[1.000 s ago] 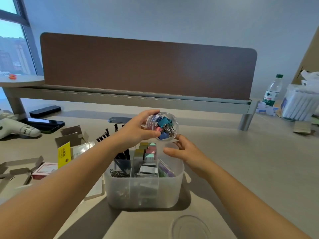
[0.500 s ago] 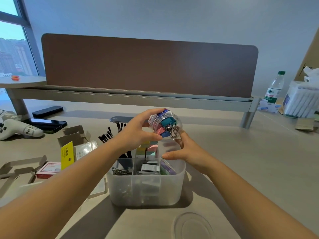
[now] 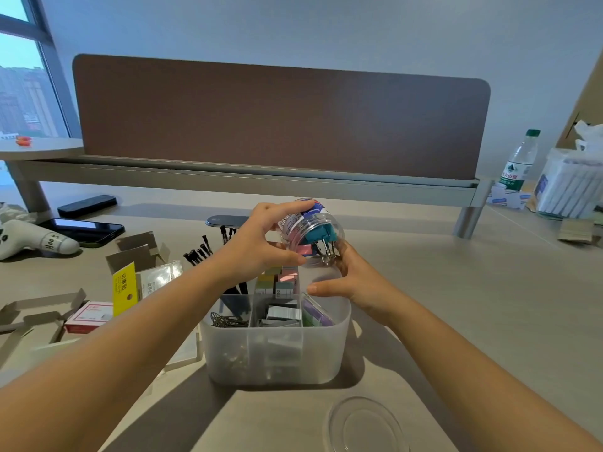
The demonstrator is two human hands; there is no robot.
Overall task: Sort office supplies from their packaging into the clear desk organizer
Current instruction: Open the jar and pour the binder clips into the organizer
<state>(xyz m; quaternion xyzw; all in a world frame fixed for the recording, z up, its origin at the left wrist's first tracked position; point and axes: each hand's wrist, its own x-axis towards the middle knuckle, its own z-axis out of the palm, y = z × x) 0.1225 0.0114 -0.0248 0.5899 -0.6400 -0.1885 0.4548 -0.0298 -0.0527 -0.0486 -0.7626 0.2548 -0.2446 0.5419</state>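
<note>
- We note the counter [image 3: 456, 321], pale wood tone, running back to a brown divider panel [image 3: 280, 119] on a grey rail.
- The clear desk organizer [image 3: 277, 353] stands on the counter near the front edge, centre of view. Its compartments hold black pens [image 3: 199, 252] at the back left, paper clips [image 3: 228, 320] at the front left, small grey boxes [image 3: 280, 313] in the middle, and a purple packet [image 3: 315, 313] on the right.
- Left of the organizer: opened cardboard packaging [image 3: 137, 252], a yellow-tagged packet [image 3: 125, 285], a red-and-white box [image 3: 89, 317].
- Far left: two dark phones [image 3: 86, 230] and a white handheld device [image 3: 32, 241].
- Far right: a water bottle [image 3: 518, 161] and a wrapped bundle of white tubes [image 3: 571, 187].
- A clear round lid [image 3: 365, 425] lies flat on the counter, in front of the organizer and to its right.
- The clear jar [image 3: 310, 230] is held above the organizer's back right part, tilted with its mouth downward. Binder clips [image 3: 318, 241] in teal and pink crowd at the mouth.
- Left hand [image 3: 261, 243]: fingers and thumb curled round the jar's side, gripping it.
- Right hand [image 3: 346, 282]: cupped just under the jar's mouth, fingers loosely bent. We cannot tell whether it holds anything.
</note>
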